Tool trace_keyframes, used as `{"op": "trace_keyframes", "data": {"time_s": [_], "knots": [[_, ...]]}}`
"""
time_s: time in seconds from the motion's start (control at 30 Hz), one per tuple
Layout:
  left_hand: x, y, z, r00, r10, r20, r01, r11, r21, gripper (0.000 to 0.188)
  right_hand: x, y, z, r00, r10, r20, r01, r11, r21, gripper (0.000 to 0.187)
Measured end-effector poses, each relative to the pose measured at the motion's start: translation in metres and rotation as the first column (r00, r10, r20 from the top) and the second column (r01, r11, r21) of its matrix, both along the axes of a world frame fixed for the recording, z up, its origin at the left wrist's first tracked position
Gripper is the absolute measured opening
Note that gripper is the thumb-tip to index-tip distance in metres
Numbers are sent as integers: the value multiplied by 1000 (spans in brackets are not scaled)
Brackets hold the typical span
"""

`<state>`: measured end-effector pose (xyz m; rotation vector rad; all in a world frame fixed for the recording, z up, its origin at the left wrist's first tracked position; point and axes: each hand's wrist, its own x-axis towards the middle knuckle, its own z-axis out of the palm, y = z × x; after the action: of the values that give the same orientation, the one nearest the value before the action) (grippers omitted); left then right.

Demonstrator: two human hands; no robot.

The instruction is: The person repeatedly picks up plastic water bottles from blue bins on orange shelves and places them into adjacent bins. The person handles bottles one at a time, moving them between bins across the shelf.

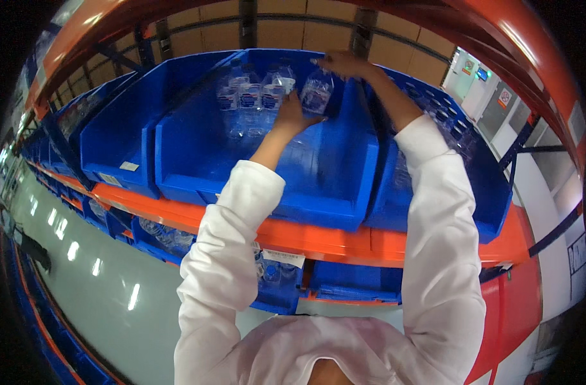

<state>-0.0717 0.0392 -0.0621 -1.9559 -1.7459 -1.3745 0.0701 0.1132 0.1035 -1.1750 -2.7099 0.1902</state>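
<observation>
Head-worn view — facing down (wide fisheye).

Rack shelf [331, 245]: orange front edge [370, 250] runs from nine o'clock through six to three. Directly on it: a row of open blue bins [331, 210]. Twelve o'clock, central bin [180, 176]: clear labelled bottles [250, 99] stand at its far wall. Ten o'clock, neighbouring bin [116, 151]: bears a pale label [129, 166]. Two to three o'clock, third bin [489, 215]: holds dark-capped bottles [456, 125].

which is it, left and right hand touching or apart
Apart: the head view shows a gap and a bottle between left hand and right hand.
</observation>
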Motion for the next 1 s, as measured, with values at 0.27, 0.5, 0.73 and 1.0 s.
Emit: {"op": "trace_keyframes", "data": {"time_s": [0.27,0.5,0.73,1.0], "knots": [[74,-114,90,994,-67,-90,86,971,222,66,136,-50,34,821,371,-435,-242,915,324,49],[151,-212,112,952,-153,-263,216,949,228,60,234,-161,14,696,190,-693,-160,981,107,53],[233,-234,114,918,-309,-247,372,886,276,65,320,-219,10,552,219,-805,-128,976,178,30],[332,-144,100,935,-304,-182,325,941,97,72,353,-205,29,374,-8,-927,169,984,60,21]]}}
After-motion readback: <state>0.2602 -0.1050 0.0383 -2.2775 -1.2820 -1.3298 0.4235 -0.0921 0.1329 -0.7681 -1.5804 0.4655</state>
